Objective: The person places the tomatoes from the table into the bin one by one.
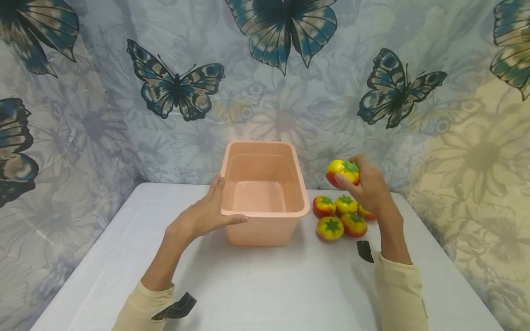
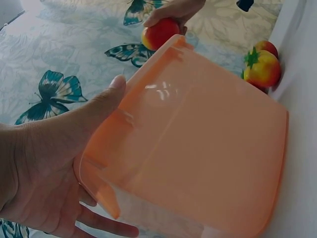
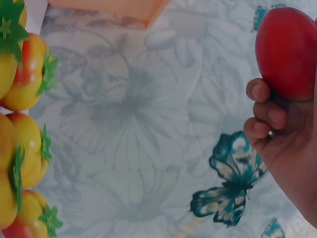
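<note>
My right hand (image 1: 370,184) holds a red-and-yellow persimmon (image 1: 346,171) with a green leafy top, raised above the table's back right. In the right wrist view its red underside shows beside curled fingers (image 3: 267,116). Below it, several more persimmons (image 1: 330,229) lie in a cluster on the table. My left hand (image 1: 203,214) rests at the near left corner of a peach-coloured plastic tub (image 1: 265,229). Its straight thumb lies along the front rim, and the fingers stretch along the left side. In the head view the tub's bare floor shows.
The tub stands upright at the back of a white table (image 1: 248,285), left of the persimmon cluster. Close behind the table hangs a butterfly-patterned cloth (image 1: 178,138), which also runs along both sides. A dark strap piece (image 1: 175,309) sticks out from the left sleeve.
</note>
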`<state>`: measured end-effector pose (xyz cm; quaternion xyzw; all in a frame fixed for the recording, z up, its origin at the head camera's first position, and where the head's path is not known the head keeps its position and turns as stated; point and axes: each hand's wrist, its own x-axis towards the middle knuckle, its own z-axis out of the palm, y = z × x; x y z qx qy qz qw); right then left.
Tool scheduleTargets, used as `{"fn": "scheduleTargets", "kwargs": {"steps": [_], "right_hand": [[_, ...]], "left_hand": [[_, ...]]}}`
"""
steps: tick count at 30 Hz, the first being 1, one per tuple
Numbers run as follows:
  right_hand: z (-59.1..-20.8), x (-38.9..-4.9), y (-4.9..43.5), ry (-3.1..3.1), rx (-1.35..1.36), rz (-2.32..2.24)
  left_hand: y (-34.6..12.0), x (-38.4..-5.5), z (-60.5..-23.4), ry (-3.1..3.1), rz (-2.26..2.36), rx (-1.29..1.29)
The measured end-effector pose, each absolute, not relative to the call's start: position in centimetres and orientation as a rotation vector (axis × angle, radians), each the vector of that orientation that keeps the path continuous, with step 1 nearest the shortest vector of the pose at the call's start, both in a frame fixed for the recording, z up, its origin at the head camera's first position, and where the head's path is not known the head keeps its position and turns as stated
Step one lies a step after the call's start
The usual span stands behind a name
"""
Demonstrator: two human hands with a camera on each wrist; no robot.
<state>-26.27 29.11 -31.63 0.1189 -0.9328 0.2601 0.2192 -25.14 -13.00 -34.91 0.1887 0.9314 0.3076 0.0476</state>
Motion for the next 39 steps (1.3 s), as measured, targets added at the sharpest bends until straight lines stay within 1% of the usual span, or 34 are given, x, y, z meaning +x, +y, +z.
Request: {"fn": "scheduleTargets", "kwargs": {"steps": [10, 21, 30, 39], "right_hand": [[-32.0, -26.4, 28.0, -2.61, 0.372, 0.732], [-32.2, -26.6, 26.3, -2.62, 0.348, 0.77], [-33.1, -27.2, 24.5, -2.51, 0.551, 0.729], [-33.7, -27.5, 22.8, -2.473, 0.716, 0.69]], "left_hand": [[-12.9, -25.2, -34.9, 2.838, 0.939, 0.597], [-12.9, -25.3, -34.9, 2.833, 0.954, 0.604], [-12.9, -25.5, -35.2, 2.838, 1.006, 0.679], [-12.8, -25.4, -35.3, 2.83, 1.005, 0.687]]}}
